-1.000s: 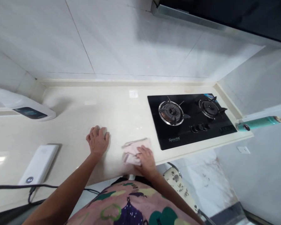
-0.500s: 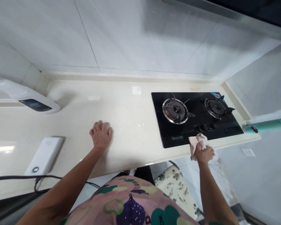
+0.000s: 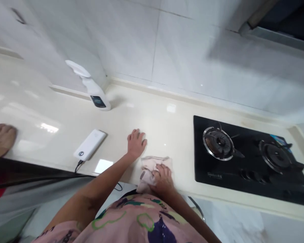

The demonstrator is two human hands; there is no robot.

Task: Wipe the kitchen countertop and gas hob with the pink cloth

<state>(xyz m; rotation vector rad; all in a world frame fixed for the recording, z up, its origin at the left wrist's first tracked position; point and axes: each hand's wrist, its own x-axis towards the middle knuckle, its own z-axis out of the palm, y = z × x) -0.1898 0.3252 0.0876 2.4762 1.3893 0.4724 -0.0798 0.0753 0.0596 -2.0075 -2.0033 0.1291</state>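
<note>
A cream bench [image 3: 152,114] carries a black gas hob [image 3: 225,179], set to the right of the hands. A white spray bottle [image 3: 96,94] is stood by the wall, and a white power bank [image 3: 90,145] is laid near the front edge. A pink cloth [image 3: 152,168] is pressed onto the bench near the hob by the right hand [image 3: 163,180], its grip closed down over the folds. The left hand [image 3: 136,143] is rested on the bench just beyond the cloth, its grip spread and empty.
</note>
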